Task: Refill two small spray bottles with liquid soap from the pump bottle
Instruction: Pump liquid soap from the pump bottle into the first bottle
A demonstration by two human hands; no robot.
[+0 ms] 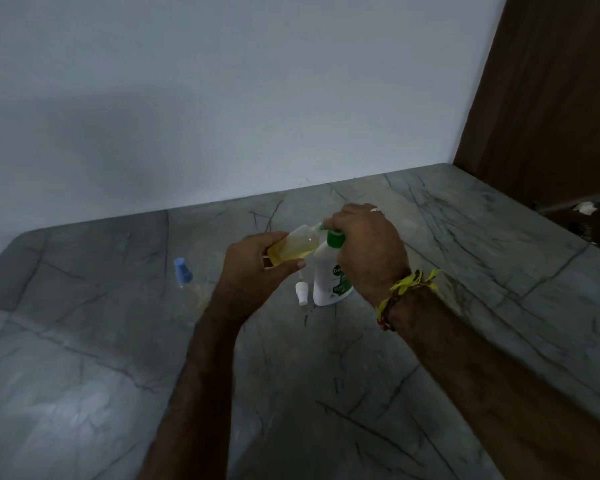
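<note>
Where the two bare forearms reach in from the near edge, they cross a grey stone counter (326,393) marked with dark veins. A knotted yellow and brown thread band (407,292) circles the right wrist. Beyond it, the left hand (253,268) wraps its fingers and thumb around a small clear spray bottle (293,245), held tilted with its open neck pointing up and to the right. Pale yellow liquid fills its lower part. Just beside that neck stands the pump bottle (329,275), white and oval, with a green label, partly hidden lettering and a green collar. It stands upright on the counter. The right hand (364,244) curls down over its pump head, hiding the nozzle, so whether soap is flowing cannot be told. A ring shows on one finger. At the pump bottle's left foot lies a small white spray cap (301,293), loose on the stone. Further left, well apart, a second small spray bottle (186,277) with a blue top stands blurred. Behind everything rises a plain pale wall (222,98), with a dark brown wooden panel (551,98) at the far right.
</note>
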